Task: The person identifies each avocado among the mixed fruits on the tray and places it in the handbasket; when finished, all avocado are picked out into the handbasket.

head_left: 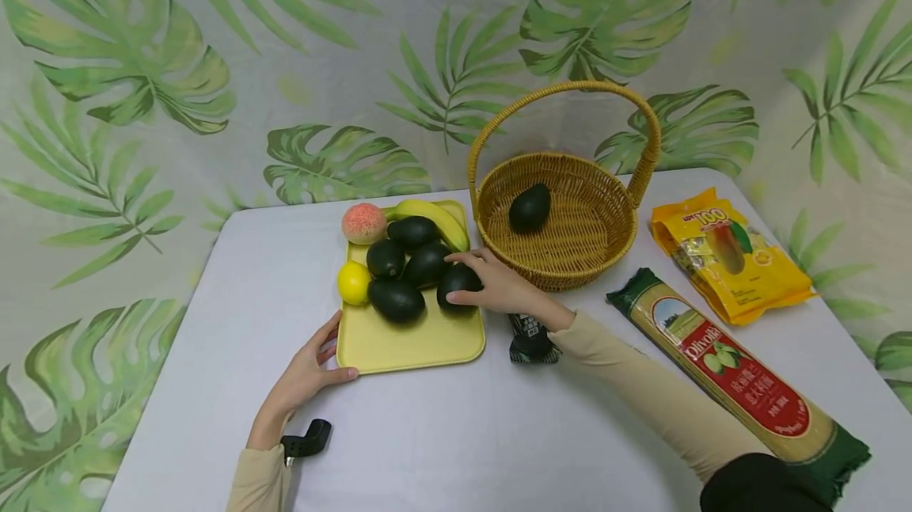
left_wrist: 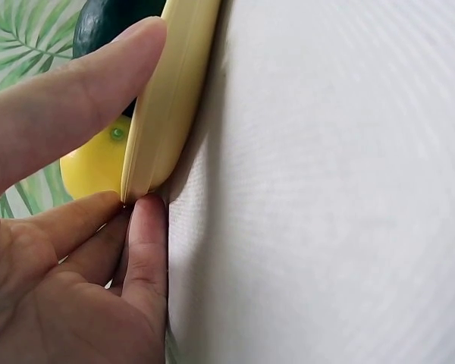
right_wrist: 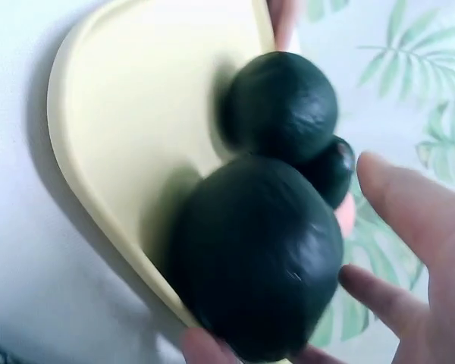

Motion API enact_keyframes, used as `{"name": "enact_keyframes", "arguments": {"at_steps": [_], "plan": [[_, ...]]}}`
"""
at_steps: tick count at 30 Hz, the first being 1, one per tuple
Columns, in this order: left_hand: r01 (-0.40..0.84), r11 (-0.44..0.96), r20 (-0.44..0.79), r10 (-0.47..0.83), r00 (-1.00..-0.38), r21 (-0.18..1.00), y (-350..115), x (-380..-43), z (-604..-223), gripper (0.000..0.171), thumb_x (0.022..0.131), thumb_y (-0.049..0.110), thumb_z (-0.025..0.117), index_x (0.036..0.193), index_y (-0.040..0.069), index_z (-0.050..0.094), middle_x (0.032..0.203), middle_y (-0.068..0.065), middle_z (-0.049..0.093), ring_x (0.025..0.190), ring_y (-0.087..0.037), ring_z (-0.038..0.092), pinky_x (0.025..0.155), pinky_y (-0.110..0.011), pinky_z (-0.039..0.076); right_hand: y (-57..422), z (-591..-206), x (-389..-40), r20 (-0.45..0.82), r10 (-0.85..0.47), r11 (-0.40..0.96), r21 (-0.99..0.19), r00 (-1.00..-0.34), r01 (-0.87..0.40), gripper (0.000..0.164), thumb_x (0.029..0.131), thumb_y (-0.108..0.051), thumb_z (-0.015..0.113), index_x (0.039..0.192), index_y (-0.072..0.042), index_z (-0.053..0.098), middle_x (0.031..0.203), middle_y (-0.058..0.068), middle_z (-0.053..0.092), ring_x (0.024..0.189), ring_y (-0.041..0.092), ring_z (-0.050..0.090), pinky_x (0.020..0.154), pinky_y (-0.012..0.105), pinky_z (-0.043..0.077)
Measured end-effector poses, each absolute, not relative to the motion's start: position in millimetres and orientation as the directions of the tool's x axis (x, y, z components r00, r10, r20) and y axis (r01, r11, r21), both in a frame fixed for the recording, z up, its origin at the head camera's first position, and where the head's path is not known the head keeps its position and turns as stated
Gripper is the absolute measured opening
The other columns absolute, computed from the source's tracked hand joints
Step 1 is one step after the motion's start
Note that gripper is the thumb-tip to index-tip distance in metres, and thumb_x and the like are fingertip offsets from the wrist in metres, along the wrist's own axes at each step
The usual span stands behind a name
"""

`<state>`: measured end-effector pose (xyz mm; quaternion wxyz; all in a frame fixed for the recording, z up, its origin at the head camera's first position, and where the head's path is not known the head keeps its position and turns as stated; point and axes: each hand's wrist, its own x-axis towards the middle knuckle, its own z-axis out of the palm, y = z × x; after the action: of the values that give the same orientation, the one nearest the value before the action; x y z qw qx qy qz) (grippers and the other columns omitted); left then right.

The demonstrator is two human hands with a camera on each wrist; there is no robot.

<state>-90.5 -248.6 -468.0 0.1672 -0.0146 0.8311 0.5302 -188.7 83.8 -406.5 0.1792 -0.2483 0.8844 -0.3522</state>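
A yellow tray [head_left: 413, 346] bears several dark avocados. My left hand [head_left: 313, 362] holds the tray's near left corner, its thumb [left_wrist: 129, 68] along the front edge and its other fingertips [left_wrist: 148, 216] at the left side. At the tray's right side my right hand [head_left: 499, 282] grips an avocado [right_wrist: 258, 258], thumb on the near side, a fingertip [right_wrist: 356, 280] on the far side. Its index finger reaches out apart from the avocado. Other avocados [head_left: 397, 301] lie just left of that hand. One more avocado [head_left: 530, 208] is inside the wicker basket [head_left: 563, 271].
Also on the tray are a banana [head_left: 445, 219], a peach [head_left: 364, 224] and a lemon [head_left: 353, 283]. A small black packet [head_left: 533, 342] lies under the right forearm. Farther right are a yellow snack bag [head_left: 741, 267] and a pasta packet [head_left: 734, 369]. The basket's tall handle [head_left: 570, 87] arches up.
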Motion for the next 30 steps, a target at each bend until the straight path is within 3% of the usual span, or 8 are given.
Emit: {"name": "enact_keyframes", "arguments": {"at_steps": [5, 10, 19, 24, 30], "plan": [[-0.211, 0.437, -0.302, 0.148, -0.942, 0.875, -248, -90, -468, 0.102, 0.078, 0.018, 0.081, 0.155, 0.012, 0.015, 0.152, -0.022, 0.022, 0.135, -0.042, 0.03, 0.11, -0.047, 0.03, 74, -414, -186, -0.119, -0.509, 0.676, -0.669, -0.853, -0.31, 0.059, 0.087, -0.038, 0.07, 0.139, -0.019, 0.049, 0.144, 0.015, 0.033, 0.119, 0.036, 0.048, 0.092, 0.051, 0.044], [-0.209, 0.435, -0.299, 0.151, -0.942, 0.876, -249, -90, -469, 0.102, 0.078, 0.018, 0.081, 0.155, 0.012, 0.015, 0.152, -0.022, 0.023, 0.135, -0.042, 0.031, 0.109, -0.048, 0.031, 77, -415, -186, -0.08, -0.511, 0.651, -0.686, -0.856, -0.325, 0.054, 0.086, -0.034, 0.073, 0.133, -0.018, 0.054, 0.14, 0.013, 0.036, 0.121, 0.033, 0.045, 0.096, 0.05, 0.042], [-0.208, 0.441, -0.3, 0.151, -0.942, 0.873, -249, -91, -468, 0.102, 0.077, 0.018, 0.081, 0.155, 0.013, 0.015, 0.152, -0.022, 0.023, 0.135, -0.042, 0.03, 0.109, -0.047, 0.031, 110, -389, -190, 0.011, -0.627, 0.369, -0.877, -0.779, -0.308, 0.051, 0.084, -0.021, 0.075, 0.131, -0.011, 0.056, 0.138, 0.014, 0.038, 0.113, 0.028, 0.051, 0.09, 0.038, 0.05], [-0.206, 0.441, -0.299, 0.151, -0.942, 0.873, -250, -91, -469, 0.102, 0.078, 0.018, 0.081, 0.155, 0.013, 0.015, 0.152, -0.022, 0.023, 0.135, -0.042, 0.03, 0.11, -0.047, 0.03, 141, -370, -195, 0.035, -0.624, 0.313, -0.904, -0.781, -0.29, 0.052, 0.085, -0.019, 0.074, 0.133, -0.015, 0.054, 0.141, 0.008, 0.038, 0.118, 0.031, 0.049, 0.095, 0.044, 0.047], [-0.205, 0.436, -0.296, 0.151, -0.943, 0.876, -249, -91, -469, 0.101, 0.078, 0.018, 0.081, 0.155, 0.013, 0.016, 0.152, -0.021, 0.023, 0.135, -0.041, 0.03, 0.11, -0.047, 0.03, 187, -357, -211, 0.011, -0.542, 0.347, -0.908, -0.84, -0.235, 0.054, 0.087, -0.02, 0.072, 0.137, -0.018, 0.05, 0.148, 0.003, 0.033, 0.124, 0.038, 0.043, 0.098, 0.052, 0.043]]}}
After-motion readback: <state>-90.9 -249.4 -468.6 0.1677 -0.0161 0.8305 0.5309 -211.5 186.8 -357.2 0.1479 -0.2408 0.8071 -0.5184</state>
